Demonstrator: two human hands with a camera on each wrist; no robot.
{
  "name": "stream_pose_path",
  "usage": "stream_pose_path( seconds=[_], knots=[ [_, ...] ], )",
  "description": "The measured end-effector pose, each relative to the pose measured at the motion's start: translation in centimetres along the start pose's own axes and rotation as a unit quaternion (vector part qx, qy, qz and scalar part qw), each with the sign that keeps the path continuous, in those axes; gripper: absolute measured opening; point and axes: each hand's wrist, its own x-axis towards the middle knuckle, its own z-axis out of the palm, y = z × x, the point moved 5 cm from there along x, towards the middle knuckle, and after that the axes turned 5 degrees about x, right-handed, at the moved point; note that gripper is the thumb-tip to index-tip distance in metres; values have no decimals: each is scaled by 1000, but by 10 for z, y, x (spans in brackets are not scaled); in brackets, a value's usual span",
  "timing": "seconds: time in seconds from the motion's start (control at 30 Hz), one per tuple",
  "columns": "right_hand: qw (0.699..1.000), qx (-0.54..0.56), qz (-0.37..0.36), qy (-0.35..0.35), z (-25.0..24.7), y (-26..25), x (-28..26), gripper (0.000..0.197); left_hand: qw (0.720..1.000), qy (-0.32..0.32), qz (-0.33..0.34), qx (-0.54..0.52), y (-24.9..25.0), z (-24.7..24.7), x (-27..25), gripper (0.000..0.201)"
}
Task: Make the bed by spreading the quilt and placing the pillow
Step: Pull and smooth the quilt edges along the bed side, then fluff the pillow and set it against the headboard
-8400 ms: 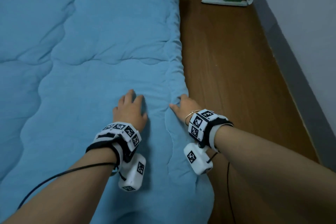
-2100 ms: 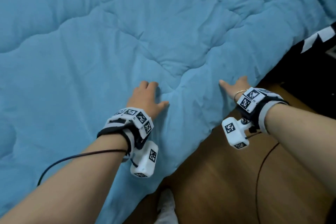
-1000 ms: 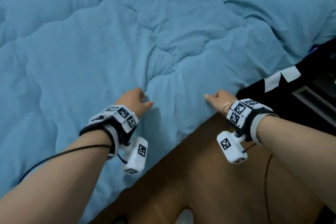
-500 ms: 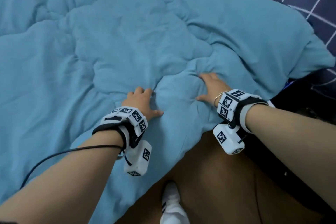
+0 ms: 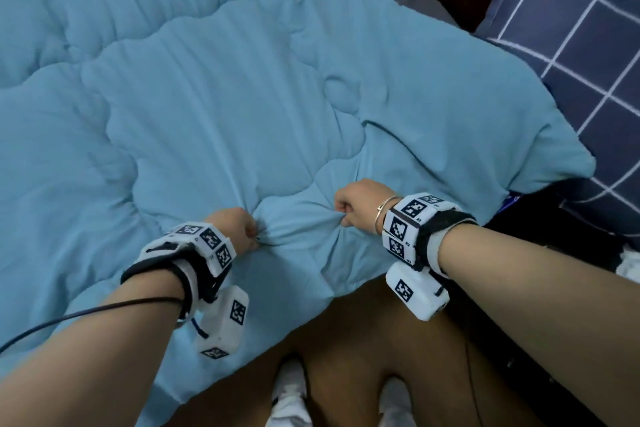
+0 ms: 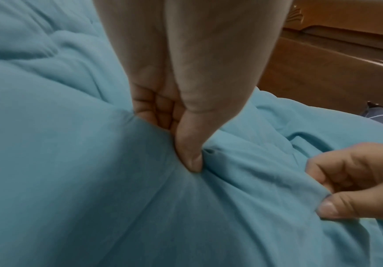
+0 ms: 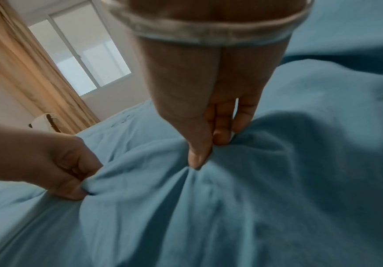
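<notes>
A light blue quilt [image 5: 225, 97] covers the bed and hangs over its near edge above the wooden floor. My left hand [image 5: 239, 229] grips a bunch of the quilt's fabric, thumb pressed into the fold [image 6: 190, 159]. My right hand [image 5: 356, 203] is a fist pinching the quilt a little to the right, and the cloth wrinkles between the two hands [image 7: 199, 155]. A dark blue pillow with a white grid [image 5: 571, 28] lies at the upper right, beyond the quilt's corner.
Brown wooden floor [image 5: 346, 340] lies below the quilt's edge, with my white shoes [image 5: 291, 395] on it. A wooden bed frame [image 6: 322, 63] shows to the right. A window [image 7: 83, 54] and beige curtain [image 7: 25, 75] stand at the far side.
I have walked along the bed toward the pillow end. Both hands, which lay flat on the quilt half a second ago, have closed and now grip bunches of its fabric.
</notes>
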Motion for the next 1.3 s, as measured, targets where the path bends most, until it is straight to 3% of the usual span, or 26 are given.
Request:
stream_pose_path(
  seconds=[0.17,0.27,0.37,0.43,0.57,0.63,0.73,0.83,1.0,1.3],
  knots=[
    [999,-48,23,3,-3,44,-23,22,995,43,-64,-60,24,-5,-16,26],
    [994,-28,44,91,-30,93,-31,30,975,148,-57,-154,57,-22,-16,27],
    [987,-15,45,151,-51,125,-31,49,952,230,-22,-203,97,-42,-10,40],
    [990,-22,47,129,-51,136,-28,55,955,219,11,-200,123,-43,-2,48],
    [997,-18,74,27,-26,149,-24,49,991,86,5,-101,151,-21,13,56],
    [997,11,70,20,-22,150,-23,49,996,63,1,-60,155,-21,15,58],
    [996,52,51,47,-31,151,-26,43,997,51,-17,-62,156,-31,20,54],
    [991,89,42,94,-54,155,-43,38,991,78,-23,-104,162,-53,19,42],
    [972,103,50,204,-110,185,-85,32,980,123,17,-155,199,-110,19,37],
    [908,86,213,351,-193,333,-187,35,949,213,128,-191,363,-216,30,53]
  ],
)
